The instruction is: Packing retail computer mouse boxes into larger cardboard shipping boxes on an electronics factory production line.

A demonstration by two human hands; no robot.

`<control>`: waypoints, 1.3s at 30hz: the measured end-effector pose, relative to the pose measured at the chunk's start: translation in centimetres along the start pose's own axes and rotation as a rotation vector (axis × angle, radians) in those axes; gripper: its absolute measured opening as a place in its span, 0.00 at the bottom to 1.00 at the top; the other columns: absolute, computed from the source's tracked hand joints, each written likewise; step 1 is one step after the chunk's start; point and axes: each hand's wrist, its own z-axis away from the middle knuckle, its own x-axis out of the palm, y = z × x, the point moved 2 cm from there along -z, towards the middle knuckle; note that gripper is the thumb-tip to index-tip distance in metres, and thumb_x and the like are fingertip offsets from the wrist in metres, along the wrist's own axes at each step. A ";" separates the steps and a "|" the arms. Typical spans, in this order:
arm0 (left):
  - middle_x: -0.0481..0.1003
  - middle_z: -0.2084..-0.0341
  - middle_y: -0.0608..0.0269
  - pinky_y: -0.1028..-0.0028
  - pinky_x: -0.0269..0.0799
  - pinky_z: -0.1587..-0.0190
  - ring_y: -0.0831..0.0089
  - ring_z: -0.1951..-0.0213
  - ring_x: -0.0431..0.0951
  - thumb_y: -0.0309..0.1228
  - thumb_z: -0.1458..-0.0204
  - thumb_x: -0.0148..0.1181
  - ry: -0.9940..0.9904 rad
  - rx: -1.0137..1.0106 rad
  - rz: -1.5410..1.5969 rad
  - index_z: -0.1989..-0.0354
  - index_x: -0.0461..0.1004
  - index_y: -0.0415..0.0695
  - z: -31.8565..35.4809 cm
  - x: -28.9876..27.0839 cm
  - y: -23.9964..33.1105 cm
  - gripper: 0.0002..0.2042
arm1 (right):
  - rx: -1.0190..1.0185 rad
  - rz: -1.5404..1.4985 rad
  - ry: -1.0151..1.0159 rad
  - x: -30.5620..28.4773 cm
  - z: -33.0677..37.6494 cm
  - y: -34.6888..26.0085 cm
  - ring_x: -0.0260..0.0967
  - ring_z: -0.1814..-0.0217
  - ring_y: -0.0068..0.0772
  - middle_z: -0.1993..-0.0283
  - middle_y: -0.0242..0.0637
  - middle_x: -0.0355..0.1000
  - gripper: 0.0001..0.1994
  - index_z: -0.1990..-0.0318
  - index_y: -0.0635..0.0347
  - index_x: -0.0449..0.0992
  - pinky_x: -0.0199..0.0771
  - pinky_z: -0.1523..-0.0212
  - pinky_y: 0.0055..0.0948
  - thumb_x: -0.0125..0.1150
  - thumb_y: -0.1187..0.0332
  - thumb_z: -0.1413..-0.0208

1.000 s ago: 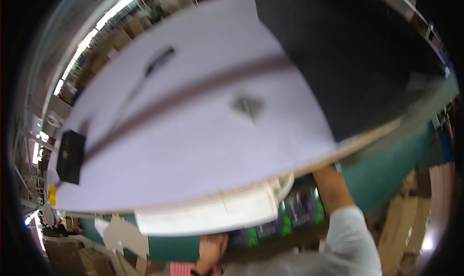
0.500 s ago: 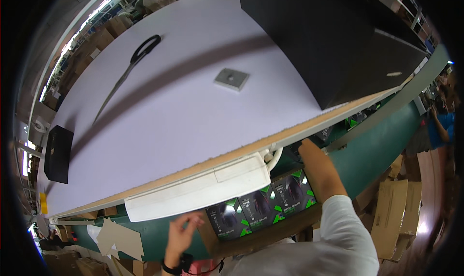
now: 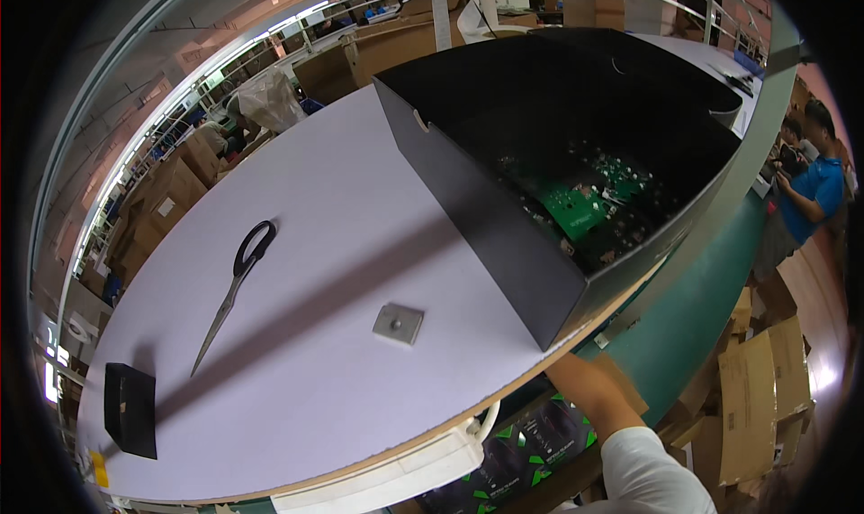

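A: Where are the person's hands?

B: Only the right forearm (image 3: 594, 392) shows, in a white sleeve (image 3: 650, 473). It reaches up from the lower edge and passes under the front edge of the white table (image 3: 342, 208). The right hand itself is hidden beneath the tabletop, so I cannot tell whether its fingers are spread or gripping. The left hand is out of the picture.

A: What is nearest that arm?

B: Just left of it, below the table edge, sits a dark package with green markings (image 3: 531, 442). Above it, on the table's right side, stands a large black open box (image 3: 576, 154) holding green circuit boards (image 3: 576, 203).

A: And on the tabletop?

B: A small grey square plate (image 3: 398, 323) lies near the box. Black-handled scissors (image 3: 236, 289) lie well to the left, and a small black block (image 3: 130, 410) rests at the far left corner.
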 end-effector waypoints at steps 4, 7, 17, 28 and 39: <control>0.78 0.61 0.54 0.71 0.70 0.49 0.70 0.55 0.76 0.28 0.44 0.58 -0.038 -0.006 0.028 0.53 0.76 0.36 -0.6 2.6 0.8 0.13 | 0.030 -0.083 0.010 0.2 0.8 -2.2 0.56 0.32 0.41 0.32 0.47 0.56 0.35 0.35 0.63 0.58 0.65 0.38 0.39 0.60 0.51 0.43; 0.78 0.60 0.54 0.70 0.69 0.48 0.70 0.54 0.76 0.28 0.44 0.59 -0.066 -0.003 0.033 0.52 0.75 0.36 -1.4 3.6 1.1 0.13 | 0.044 -0.158 0.027 -0.1 1.1 -3.1 0.56 0.32 0.41 0.32 0.47 0.56 0.35 0.35 0.63 0.58 0.65 0.39 0.39 0.59 0.52 0.43; 0.77 0.58 0.54 0.69 0.68 0.47 0.69 0.52 0.75 0.28 0.45 0.59 -0.081 -0.177 0.039 0.51 0.74 0.36 6.4 6.9 1.7 0.14 | 0.102 -0.437 -0.108 -3.5 3.7 -4.0 0.56 0.33 0.40 0.33 0.46 0.56 0.34 0.35 0.62 0.58 0.66 0.39 0.40 0.59 0.53 0.43; 0.77 0.56 0.53 0.68 0.67 0.45 0.68 0.50 0.74 0.28 0.45 0.59 0.030 -0.179 0.028 0.49 0.73 0.37 7.5 4.4 3.9 0.16 | 0.006 -0.670 -0.158 -9.9 4.9 -2.9 0.57 0.35 0.34 0.36 0.40 0.60 0.28 0.38 0.68 0.61 0.60 0.37 0.33 0.59 0.61 0.41; 0.66 0.39 0.55 0.69 0.68 0.47 0.67 0.46 0.71 0.37 0.39 0.52 0.020 -0.343 0.906 0.32 0.56 0.44 26.1 7.3 5.2 0.27 | 0.146 -0.616 -0.179 -16.7 22.6 0.0 0.60 0.35 0.31 0.34 0.43 0.60 0.38 0.33 0.69 0.53 0.57 0.35 0.29 0.59 0.52 0.42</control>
